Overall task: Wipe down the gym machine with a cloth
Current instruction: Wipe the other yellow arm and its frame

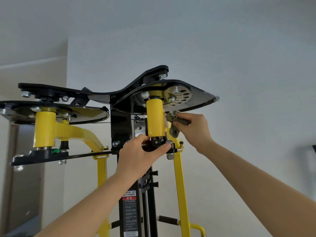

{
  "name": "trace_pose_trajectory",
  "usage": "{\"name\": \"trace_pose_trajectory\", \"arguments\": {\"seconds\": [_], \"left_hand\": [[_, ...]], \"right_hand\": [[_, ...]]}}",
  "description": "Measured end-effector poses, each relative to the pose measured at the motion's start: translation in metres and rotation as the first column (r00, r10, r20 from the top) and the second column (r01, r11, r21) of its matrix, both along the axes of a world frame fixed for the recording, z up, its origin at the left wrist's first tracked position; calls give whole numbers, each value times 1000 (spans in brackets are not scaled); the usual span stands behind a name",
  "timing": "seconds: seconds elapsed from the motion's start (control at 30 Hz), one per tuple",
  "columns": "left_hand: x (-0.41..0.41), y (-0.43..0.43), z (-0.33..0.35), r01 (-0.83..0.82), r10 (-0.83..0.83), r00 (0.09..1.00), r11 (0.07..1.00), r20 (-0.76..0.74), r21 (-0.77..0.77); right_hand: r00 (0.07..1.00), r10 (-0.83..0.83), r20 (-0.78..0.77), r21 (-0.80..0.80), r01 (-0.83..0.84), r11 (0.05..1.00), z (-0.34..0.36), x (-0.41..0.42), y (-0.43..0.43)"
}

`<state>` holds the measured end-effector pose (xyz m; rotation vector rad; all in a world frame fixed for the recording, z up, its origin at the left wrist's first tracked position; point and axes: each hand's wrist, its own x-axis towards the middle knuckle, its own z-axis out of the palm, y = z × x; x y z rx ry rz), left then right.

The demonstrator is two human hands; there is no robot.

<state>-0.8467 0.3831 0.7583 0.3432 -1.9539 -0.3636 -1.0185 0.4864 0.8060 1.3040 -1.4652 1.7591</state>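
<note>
A yellow and black gym machine [119, 120] rises in front of me, seen from below. Its right yellow pivot cylinder [154, 117] hangs under a black top plate [196, 94]. My right hand [193, 127] grips a crumpled grey cloth [173, 122] and presses it against the right side of that cylinder, just under the plate. My left hand [140, 156] grips the black fitting [158, 144] at the cylinder's lower end, thumb and fingers curled around it.
A second yellow pivot [45, 127] and black plates sit to the left. The black central column [130, 211] with a warning label runs down between yellow arms [181, 194]. A black-gripped handle [168, 220] sticks out low right. White walls and ceiling lie behind.
</note>
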Motion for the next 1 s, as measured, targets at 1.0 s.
{"name": "trace_pose_trajectory", "arguments": {"seconds": [1.0], "left_hand": [[-67,51,4,-554,553,831,833,-56,13]], "right_hand": [[24,823,568,-575,-703,418,55,-83,-58]]}}
